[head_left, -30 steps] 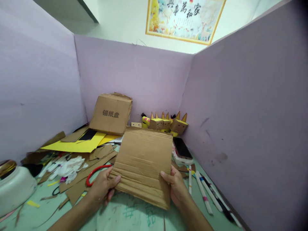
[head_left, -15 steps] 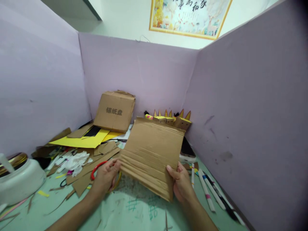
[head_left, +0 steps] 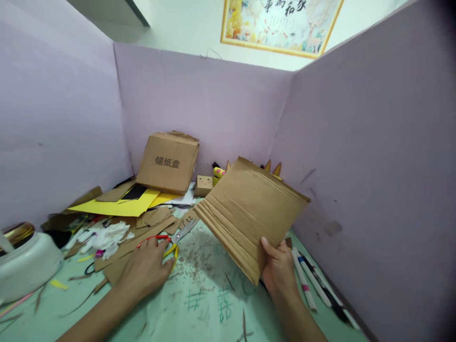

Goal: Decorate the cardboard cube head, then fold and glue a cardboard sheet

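My right hand (head_left: 281,271) grips the near corner of a creased sheet of corrugated cardboard (head_left: 247,211) and holds it tilted up above the green desk (head_left: 199,304). My left hand (head_left: 144,270) lies palm down on the desk with its fingers over the red and yellow handles of a pair of scissors (head_left: 174,238). The scissor blades point away toward the back wall. Whether those fingers are through the handles is hidden.
A brown box with printed characters (head_left: 167,161) leans at the back, over yellow paper (head_left: 117,205) and cardboard scraps (head_left: 142,230). Small cardboard figures (head_left: 204,184) stand behind the sheet. Markers (head_left: 313,285) lie at the right. A white container (head_left: 26,266) sits at the left. Purple partitions enclose the desk.
My left hand has let go of the cardboard sheet and dropped onto the scissors. My right hand alone has swung the sheet up and to the right.
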The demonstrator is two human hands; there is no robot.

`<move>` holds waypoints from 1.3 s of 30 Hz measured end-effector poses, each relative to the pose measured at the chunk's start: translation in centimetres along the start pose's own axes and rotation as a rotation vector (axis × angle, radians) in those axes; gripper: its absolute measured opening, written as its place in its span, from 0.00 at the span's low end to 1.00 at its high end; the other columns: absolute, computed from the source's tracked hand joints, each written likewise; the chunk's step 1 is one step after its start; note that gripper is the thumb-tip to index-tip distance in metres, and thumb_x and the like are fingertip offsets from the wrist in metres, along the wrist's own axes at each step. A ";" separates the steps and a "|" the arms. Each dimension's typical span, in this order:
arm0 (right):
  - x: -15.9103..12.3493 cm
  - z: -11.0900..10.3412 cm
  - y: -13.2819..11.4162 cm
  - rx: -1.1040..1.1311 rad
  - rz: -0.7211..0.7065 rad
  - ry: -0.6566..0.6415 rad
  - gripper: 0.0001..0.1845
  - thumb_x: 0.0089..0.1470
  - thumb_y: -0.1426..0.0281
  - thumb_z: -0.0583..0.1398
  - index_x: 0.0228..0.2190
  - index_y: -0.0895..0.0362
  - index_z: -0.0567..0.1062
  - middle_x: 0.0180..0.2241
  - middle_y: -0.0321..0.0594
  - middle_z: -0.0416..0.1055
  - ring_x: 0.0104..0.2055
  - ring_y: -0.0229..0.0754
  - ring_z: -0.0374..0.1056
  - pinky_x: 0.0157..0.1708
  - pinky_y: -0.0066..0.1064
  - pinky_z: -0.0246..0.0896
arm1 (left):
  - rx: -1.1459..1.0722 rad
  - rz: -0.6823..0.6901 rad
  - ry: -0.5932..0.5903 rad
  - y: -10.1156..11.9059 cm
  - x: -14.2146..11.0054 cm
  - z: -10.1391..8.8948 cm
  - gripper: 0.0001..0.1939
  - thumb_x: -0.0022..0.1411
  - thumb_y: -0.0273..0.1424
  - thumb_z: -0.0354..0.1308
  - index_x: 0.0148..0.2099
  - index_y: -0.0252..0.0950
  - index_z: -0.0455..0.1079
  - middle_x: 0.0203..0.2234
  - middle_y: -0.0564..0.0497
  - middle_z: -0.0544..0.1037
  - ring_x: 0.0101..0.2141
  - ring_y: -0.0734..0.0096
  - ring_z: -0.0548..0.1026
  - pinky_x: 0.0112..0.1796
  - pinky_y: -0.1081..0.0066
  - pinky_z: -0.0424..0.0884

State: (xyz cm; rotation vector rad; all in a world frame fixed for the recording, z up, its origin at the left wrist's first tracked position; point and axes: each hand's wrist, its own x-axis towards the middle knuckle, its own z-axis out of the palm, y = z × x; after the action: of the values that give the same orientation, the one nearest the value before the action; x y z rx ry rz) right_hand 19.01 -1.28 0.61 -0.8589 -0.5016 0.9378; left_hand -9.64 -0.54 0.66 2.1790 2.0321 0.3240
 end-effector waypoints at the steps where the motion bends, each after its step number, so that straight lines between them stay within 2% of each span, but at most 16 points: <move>1: 0.0 0.0 0.1 -0.006 0.007 -0.001 0.30 0.32 0.68 0.69 0.42 0.55 0.73 0.35 0.37 0.78 0.38 0.43 0.71 0.44 0.38 0.63 | -0.002 0.002 0.003 -0.1 0.2 0.1 0.20 0.57 0.35 0.50 0.50 0.33 0.69 0.44 0.36 0.73 0.45 0.48 0.71 0.45 0.57 0.64; 4: -0.2 0.0 0.2 -0.015 0.028 -0.003 0.29 0.32 0.68 0.69 0.42 0.56 0.74 0.35 0.39 0.78 0.37 0.46 0.72 0.43 0.40 0.64 | -0.022 0.005 0.022 -0.5 0.7 -0.1 0.16 0.57 0.31 0.51 0.47 0.34 0.69 0.41 0.41 0.75 0.43 0.54 0.73 0.43 0.62 0.67; 8: -0.4 0.2 -0.1 -0.016 0.053 -0.016 0.28 0.32 0.68 0.69 0.41 0.54 0.74 0.35 0.38 0.78 0.39 0.47 0.72 0.44 0.40 0.64 | -0.048 0.012 0.105 -1.0 0.6 -1.3 0.16 0.57 0.32 0.51 0.48 0.36 0.67 0.43 0.43 0.74 0.46 0.58 0.71 0.46 0.64 0.65; 16: -1.1 0.4 0.0 -0.078 0.129 -0.023 0.26 0.32 0.69 0.68 0.39 0.55 0.74 0.33 0.40 0.79 0.37 0.50 0.73 0.43 0.43 0.65 | 0.040 -0.187 0.222 -4.7 1.7 -3.0 0.16 0.56 0.36 0.51 0.44 0.33 0.69 0.37 0.37 0.75 0.40 0.46 0.73 0.38 0.59 0.67; 19: -1.5 0.6 0.1 -0.077 0.168 -0.044 0.26 0.30 0.69 0.69 0.37 0.56 0.75 0.31 0.40 0.79 0.36 0.50 0.74 0.41 0.42 0.65 | 0.063 -0.200 0.251 -5.8 2.2 -3.1 0.18 0.57 0.37 0.51 0.43 0.30 0.70 0.36 0.33 0.75 0.39 0.42 0.73 0.35 0.56 0.67; 22: -1.9 0.8 0.0 -0.089 0.200 -0.109 0.24 0.31 0.70 0.69 0.36 0.57 0.75 0.31 0.41 0.79 0.36 0.51 0.74 0.41 0.42 0.66 | 0.068 -0.176 0.293 -5.6 2.0 -3.5 0.19 0.59 0.37 0.49 0.43 0.27 0.70 0.36 0.31 0.75 0.40 0.40 0.73 0.37 0.53 0.68; 23: -2.0 0.9 -0.1 -0.095 0.211 -0.129 0.24 0.31 0.70 0.69 0.36 0.57 0.75 0.31 0.41 0.80 0.36 0.51 0.74 0.41 0.43 0.66 | 0.055 -0.144 0.334 -5.1 1.6 -3.6 0.19 0.59 0.37 0.48 0.45 0.27 0.69 0.39 0.31 0.74 0.42 0.42 0.72 0.41 0.53 0.68; 25: -2.3 1.2 -0.1 -0.102 0.250 -0.167 0.23 0.30 0.70 0.69 0.35 0.57 0.76 0.31 0.41 0.80 0.36 0.51 0.74 0.41 0.42 0.66 | 0.003 0.009 0.446 -3.5 0.3 -3.6 0.20 0.61 0.37 0.49 0.51 0.30 0.64 0.46 0.35 0.72 0.49 0.50 0.68 0.50 0.58 0.64; 26: -2.5 1.3 -0.1 -0.106 0.281 -0.189 0.23 0.29 0.71 0.69 0.34 0.57 0.76 0.31 0.42 0.80 0.36 0.51 0.74 0.41 0.42 0.66 | -0.090 0.215 0.564 -2.5 -0.6 -3.4 0.20 0.61 0.37 0.51 0.52 0.32 0.63 0.47 0.38 0.72 0.50 0.52 0.68 0.51 0.59 0.63; 27: -2.7 1.4 -0.1 -0.111 0.319 -0.214 0.23 0.28 0.71 0.69 0.33 0.57 0.76 0.31 0.42 0.80 0.36 0.51 0.75 0.41 0.42 0.66 | -0.148 0.449 0.598 -1.3 -1.6 -3.1 0.20 0.60 0.36 0.54 0.54 0.37 0.62 0.47 0.41 0.72 0.50 0.53 0.68 0.52 0.57 0.62; 29: -3.1 1.5 0.0 -0.128 0.406 -0.281 0.22 0.28 0.72 0.68 0.33 0.57 0.75 0.31 0.42 0.80 0.35 0.51 0.75 0.40 0.42 0.66 | -0.189 0.782 0.508 1.0 -3.7 -2.1 0.22 0.58 0.34 0.56 0.55 0.40 0.61 0.47 0.42 0.72 0.50 0.50 0.67 0.51 0.53 0.62; 30: -3.2 1.5 0.2 -0.136 0.444 -0.323 0.21 0.29 0.72 0.67 0.33 0.58 0.75 0.31 0.42 0.80 0.35 0.51 0.75 0.39 0.41 0.66 | -0.139 0.868 0.444 2.1 -4.5 -1.6 0.21 0.58 0.31 0.55 0.54 0.39 0.63 0.47 0.41 0.72 0.49 0.50 0.67 0.51 0.51 0.61; 33: -3.6 1.4 0.5 -0.171 0.480 -0.410 0.21 0.32 0.74 0.66 0.36 0.57 0.74 0.32 0.40 0.80 0.34 0.49 0.75 0.38 0.39 0.67 | 0.038 0.968 0.361 4.0 -6.1 0.0 0.20 0.55 0.21 0.51 0.51 0.33 0.65 0.43 0.38 0.74 0.45 0.50 0.69 0.46 0.52 0.65; 36: -3.7 1.3 0.7 -0.219 0.484 -0.426 0.21 0.34 0.74 0.65 0.36 0.56 0.73 0.33 0.39 0.80 0.34 0.48 0.75 0.37 0.37 0.67 | 0.121 0.966 0.229 4.4 -6.5 0.9 0.24 0.49 0.20 0.50 0.51 0.31 0.64 0.40 0.38 0.74 0.40 0.51 0.70 0.40 0.54 0.67; 39: -3.4 1.1 1.2 -0.318 0.511 -0.463 0.19 0.34 0.73 0.64 0.34 0.56 0.72 0.32 0.40 0.79 0.35 0.50 0.74 0.36 0.39 0.67 | 0.154 0.941 0.188 4.2 -6.6 1.5 0.24 0.48 0.20 0.50 0.50 0.28 0.65 0.40 0.37 0.73 0.40 0.52 0.69 0.40 0.55 0.67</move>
State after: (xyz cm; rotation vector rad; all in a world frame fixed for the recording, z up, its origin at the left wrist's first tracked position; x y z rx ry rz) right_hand 15.93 -3.42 0.22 -1.0865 -0.8676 1.5719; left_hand -5.57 -7.42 -0.15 3.1651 0.9563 0.4810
